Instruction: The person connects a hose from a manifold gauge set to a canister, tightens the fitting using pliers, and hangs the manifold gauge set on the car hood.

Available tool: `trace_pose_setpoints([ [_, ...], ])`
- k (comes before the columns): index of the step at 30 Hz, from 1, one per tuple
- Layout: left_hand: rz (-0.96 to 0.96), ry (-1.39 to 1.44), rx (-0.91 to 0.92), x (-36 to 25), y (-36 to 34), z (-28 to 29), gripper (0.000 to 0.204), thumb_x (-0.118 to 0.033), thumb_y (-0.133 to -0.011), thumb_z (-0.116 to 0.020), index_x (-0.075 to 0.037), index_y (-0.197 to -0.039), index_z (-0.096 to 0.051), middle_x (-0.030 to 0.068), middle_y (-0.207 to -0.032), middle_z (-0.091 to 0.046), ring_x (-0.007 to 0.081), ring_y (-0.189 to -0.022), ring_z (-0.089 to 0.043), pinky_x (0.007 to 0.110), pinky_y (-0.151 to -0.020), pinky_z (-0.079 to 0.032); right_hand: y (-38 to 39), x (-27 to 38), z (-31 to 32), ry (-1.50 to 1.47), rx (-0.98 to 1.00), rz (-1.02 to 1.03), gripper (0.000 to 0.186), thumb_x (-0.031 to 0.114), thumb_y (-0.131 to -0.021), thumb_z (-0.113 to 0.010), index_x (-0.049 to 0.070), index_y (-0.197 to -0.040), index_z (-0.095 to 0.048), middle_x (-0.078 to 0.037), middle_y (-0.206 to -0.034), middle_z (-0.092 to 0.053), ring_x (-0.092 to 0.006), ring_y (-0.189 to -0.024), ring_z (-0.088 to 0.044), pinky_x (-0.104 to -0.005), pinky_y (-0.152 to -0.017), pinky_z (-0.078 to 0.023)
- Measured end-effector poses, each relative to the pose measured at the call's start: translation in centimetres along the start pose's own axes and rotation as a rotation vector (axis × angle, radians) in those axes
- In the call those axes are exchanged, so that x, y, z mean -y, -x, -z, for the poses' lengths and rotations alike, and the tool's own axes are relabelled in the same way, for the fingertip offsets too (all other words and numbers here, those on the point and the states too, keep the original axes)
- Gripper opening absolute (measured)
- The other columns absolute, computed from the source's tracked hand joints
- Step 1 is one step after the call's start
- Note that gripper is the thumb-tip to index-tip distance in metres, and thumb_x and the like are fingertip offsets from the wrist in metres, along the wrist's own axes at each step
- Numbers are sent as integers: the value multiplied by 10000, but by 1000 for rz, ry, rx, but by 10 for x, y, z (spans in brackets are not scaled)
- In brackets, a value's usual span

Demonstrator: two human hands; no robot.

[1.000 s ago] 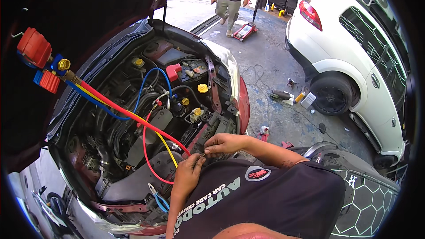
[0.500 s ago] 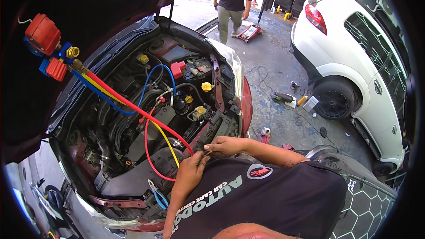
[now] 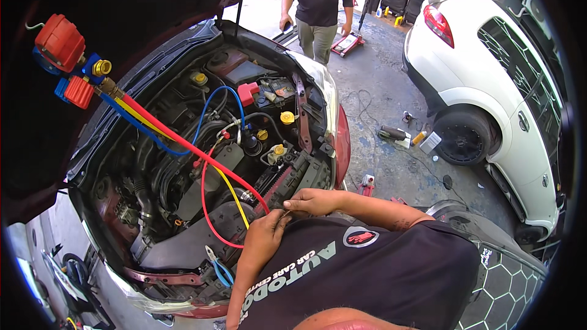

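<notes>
My left hand (image 3: 270,232) and my right hand (image 3: 304,202) meet at the engine bay's front edge, both closed, fingertips pinching something thin and too small to make out. Beside them the red hose (image 3: 208,208) and yellow hose (image 3: 235,200) loop down from a gauge manifold (image 3: 79,70) hooked under the raised bonnet (image 3: 140,12). A blue hose (image 3: 217,93) runs from it to a fitting in the engine bay (image 3: 165,189). Blue-handled pliers (image 3: 220,267) lie left of my left hand, on the bay's front edge.
A person (image 3: 318,6) in dark top stands beyond the car, dark object in one hand. At right are a white car (image 3: 489,79), floor jacks (image 3: 345,46) and tools, bottles and cables (image 3: 394,136) on the floor (image 3: 379,73). A dark patterned panel (image 3: 501,287) is at lower right.
The person beyond the car has walked nearer. My pinched hands have shifted slightly within the picture, as have the car and hoses with the view.
</notes>
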State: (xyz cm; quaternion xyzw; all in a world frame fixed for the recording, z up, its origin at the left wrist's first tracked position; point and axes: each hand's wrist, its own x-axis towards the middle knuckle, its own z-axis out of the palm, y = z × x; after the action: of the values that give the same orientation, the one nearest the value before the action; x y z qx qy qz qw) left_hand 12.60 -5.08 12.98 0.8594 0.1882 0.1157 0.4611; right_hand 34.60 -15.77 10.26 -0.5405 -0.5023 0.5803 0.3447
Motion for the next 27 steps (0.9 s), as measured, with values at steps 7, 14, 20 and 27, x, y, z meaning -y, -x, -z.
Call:
trace_pose_setpoints([
  [7, -43, -141, 34, -5, 0, 0, 206, -199, -1045, -690, -20, -1148, -673, 245, -924, -725, 447, -870, -723, 470, -724, -549, -3, -6, -1, -178, 79, -164, 531, 473, -1149, -525, -27, -1077, -688, -24, -883, -630, -90, -839, -550, -315, -760, -482],
  [14, 25, 33, 8, 6, -2, -2, 212, -191, -1060, -678, -5, -1162, -678, 226, -915, -737, 372, -852, -758, 413, -746, -560, -2, 15, 5, 82, 43, 88, 532, 468, -1133, -558, -45, -1209, -675, -64, -1000, -719, -138, -941, -633, -350, -862, -531],
  [20, 65, 170, -10, 5, 3, 5, 234, -179, -1057, -680, 15, -1186, -700, 210, -894, -743, 299, -832, -766, 372, -778, -560, -1, 13, 14, 195, 17, 132, 536, 483, -1122, -575, -35, -1080, -708, -53, -904, -711, -141, -837, -616, -353, -783, -521],
  [27, 86, 87, 102, -4, 3, 11, 272, -188, -1049, -687, 10, -1233, -716, 248, -963, -759, 340, -882, -779, 390, -800, -568, -1, 23, 7, 60, 62, -41, 605, 530, -1116, -564, -4, -880, -721, -12, -749, -652, -104, -721, -578, -311, -694, -486],
])
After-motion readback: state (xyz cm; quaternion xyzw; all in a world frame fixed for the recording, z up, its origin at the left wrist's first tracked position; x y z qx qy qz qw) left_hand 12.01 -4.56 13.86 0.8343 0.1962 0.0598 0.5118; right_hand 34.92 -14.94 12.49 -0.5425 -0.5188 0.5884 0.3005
